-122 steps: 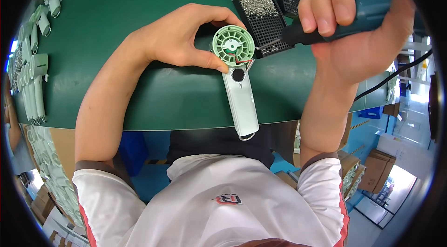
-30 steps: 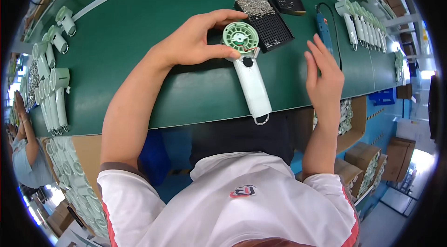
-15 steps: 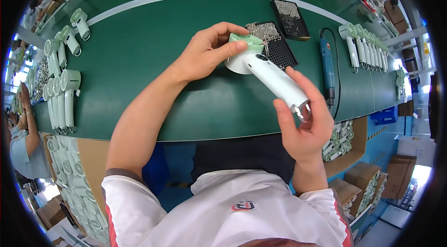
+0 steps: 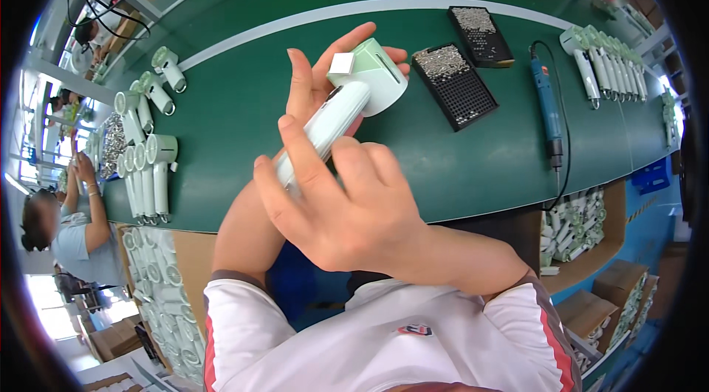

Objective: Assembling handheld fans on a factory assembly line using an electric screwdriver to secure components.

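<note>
A white and pale-green handheld fan (image 4: 381,86) lies tilted across my left hand (image 4: 322,74), its round head in the palm and its handle slanting down toward me. My left fingers reach behind the head, with some tips showing past its far side; the thumb stands clear. A small white square piece (image 4: 341,63) sits on the side of the head. In front of the lower handle is my right hand (image 4: 343,204), its index and middle fingers stretched out and spread, the others loosely bent. It covers the handle's end, and whether it presses on the handle is hard to see.
Two black trays of small metal screws (image 4: 454,86) (image 4: 480,30) lie beyond my hands. A blue electric screwdriver (image 4: 545,100) with a cable lies to the right. Fans stand in rows at right (image 4: 602,67) and left (image 4: 151,170). Boxes of fans flank me; another person (image 4: 81,222) works at far left.
The fan has been turned over and moved left, its handle now pointing down-left. My right hand has left the handle's end grip and swung left across it. The view has shifted slightly.
</note>
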